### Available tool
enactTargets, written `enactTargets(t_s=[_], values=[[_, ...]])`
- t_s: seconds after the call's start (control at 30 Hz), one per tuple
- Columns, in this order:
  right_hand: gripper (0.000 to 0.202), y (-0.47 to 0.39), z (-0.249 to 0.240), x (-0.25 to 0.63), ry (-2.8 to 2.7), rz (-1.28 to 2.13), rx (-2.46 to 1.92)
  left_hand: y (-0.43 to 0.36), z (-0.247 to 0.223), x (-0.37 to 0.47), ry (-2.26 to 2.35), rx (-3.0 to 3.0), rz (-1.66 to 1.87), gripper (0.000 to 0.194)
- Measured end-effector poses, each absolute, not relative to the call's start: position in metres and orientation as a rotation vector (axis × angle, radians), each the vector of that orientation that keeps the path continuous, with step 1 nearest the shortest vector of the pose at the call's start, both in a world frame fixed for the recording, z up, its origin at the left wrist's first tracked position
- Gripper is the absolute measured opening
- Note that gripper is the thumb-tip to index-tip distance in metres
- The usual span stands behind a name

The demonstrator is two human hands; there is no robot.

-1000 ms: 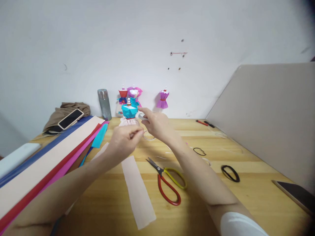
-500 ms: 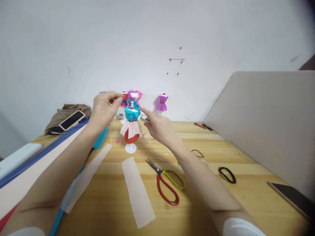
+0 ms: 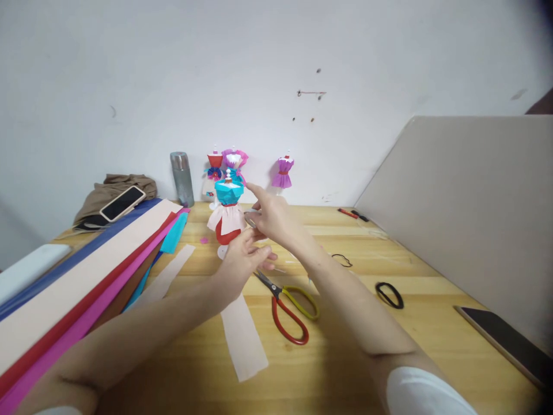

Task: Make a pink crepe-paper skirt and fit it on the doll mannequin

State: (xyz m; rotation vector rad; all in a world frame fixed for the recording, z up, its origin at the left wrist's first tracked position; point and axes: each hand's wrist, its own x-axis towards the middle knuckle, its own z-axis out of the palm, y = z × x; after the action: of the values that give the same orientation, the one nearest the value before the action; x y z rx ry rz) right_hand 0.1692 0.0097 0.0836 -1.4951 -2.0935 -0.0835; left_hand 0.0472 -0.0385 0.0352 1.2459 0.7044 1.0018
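Observation:
A small dress form stands upright, dressed in a turquoise top, a pale pink overskirt and a red skirt. My right hand is just right of it, index finger stretched toward the turquoise top, a small grey ring-like item held under the curled fingers. Low in front of the skirt is my left hand, fingers loosely spread near the right hand's underside; nothing shows in it. Red-and-yellow-handled scissors lie below the hands, beside a pale pink strip.
More dressed forms stand behind, one in purple. Coloured sheets, a phone, brown cloth and a bottle are at left. A black band, another phone and a grey panel are at right.
My left hand has come down from the upper left of the dress form to below its skirt, uncovering the bottle and sheets. My right hand stays beside the form. The view has shifted slightly.

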Motion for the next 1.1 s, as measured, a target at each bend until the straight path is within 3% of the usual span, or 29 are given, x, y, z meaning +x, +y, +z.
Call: enactTargets(t_s=[0.73, 0.97, 1.1], values=[[0.063, 0.012, 0.084, 0.160, -2.100, -0.135, -1.642, -0.016, 0.019, 0.087, 0.502, 0.999, 1.271, 0.037], [0.065, 0.000, 0.095, 0.160, -2.055, -0.071, -1.618, -0.019, 0.021, 0.087, 0.527, 0.986, 1.274, 0.021], [0.055, 0.005, 0.107, 0.165, -1.894, -0.078, -1.485, -0.022, 0.019, 0.080, 0.539, 0.984, 1.214, 0.017]])
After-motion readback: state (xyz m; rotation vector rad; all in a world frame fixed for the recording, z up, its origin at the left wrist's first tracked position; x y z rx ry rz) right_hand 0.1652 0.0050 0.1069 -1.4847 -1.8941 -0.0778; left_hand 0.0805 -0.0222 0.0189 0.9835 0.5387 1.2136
